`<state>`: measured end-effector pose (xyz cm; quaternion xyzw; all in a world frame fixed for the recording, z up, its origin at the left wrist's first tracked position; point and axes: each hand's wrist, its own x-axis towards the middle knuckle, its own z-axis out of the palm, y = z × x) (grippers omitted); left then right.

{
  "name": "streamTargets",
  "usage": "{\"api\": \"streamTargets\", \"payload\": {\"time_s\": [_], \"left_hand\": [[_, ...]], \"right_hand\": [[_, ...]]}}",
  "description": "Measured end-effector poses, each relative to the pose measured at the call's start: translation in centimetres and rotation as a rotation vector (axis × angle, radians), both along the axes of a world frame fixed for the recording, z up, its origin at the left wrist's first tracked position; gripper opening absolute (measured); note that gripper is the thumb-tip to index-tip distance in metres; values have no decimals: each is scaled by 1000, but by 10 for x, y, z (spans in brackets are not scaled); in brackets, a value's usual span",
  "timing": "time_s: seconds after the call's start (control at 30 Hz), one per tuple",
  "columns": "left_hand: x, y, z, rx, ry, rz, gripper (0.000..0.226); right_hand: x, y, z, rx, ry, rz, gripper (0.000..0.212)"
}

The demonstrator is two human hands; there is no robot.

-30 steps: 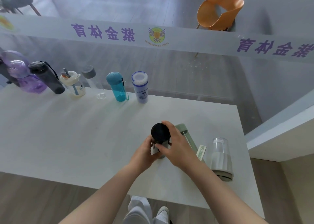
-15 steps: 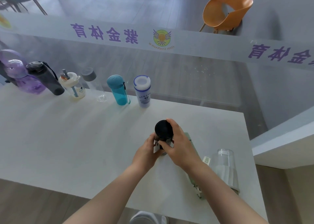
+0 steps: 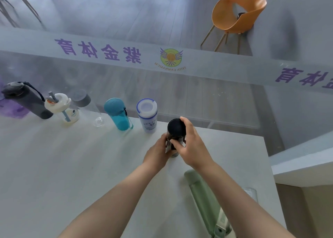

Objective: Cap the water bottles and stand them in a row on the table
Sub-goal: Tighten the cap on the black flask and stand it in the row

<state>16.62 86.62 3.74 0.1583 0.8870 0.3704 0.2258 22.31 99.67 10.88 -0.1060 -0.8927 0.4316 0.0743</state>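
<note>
Both hands hold a black-capped bottle [image 3: 176, 129] upright over the white table [image 3: 72, 165]. My left hand [image 3: 156, 153] grips its lower body and my right hand [image 3: 191, 144] wraps the black cap. Along the far edge stands a row of capped bottles: a purple one [image 3: 12, 109], a dark grey one [image 3: 27, 100], a cream straw bottle [image 3: 63, 109], a clear one with a grey cap [image 3: 86, 106], a teal one [image 3: 118, 114] and a white one with a blue rim [image 3: 147, 115]. A pale green bottle [image 3: 203, 198] lies on its side by my right forearm.
A glass partition with purple lettering [image 3: 99, 52] runs behind the table. An orange chair [image 3: 236, 16] stands beyond it. The table's right edge [image 3: 270, 174] is close to my right arm, with a lower ledge past it. A clear container's rim [image 3: 251, 192] shows by that edge.
Both hands carried the black-capped bottle away from me, toward the row's right end beside the white bottle. The view tilted, so the green bottle and the clear container slid toward the bottom.
</note>
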Motion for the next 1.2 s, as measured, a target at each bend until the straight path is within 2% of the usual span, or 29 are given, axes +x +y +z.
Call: {"api": "streamTargets", "payload": {"time_s": [0.37,0.57,1.2], "left_hand": [[-60,23,-7,15,15,-29,42],[-79,32,-10,68,35,-21,43],[-74,42,-6,157,13,93,43]], "right_hand": [[-57,19,-1,-27,-21,-35,77],[-76,26,0,-50,-29,-38,76],[-83,39,0,-58,-66,34,75]]}}
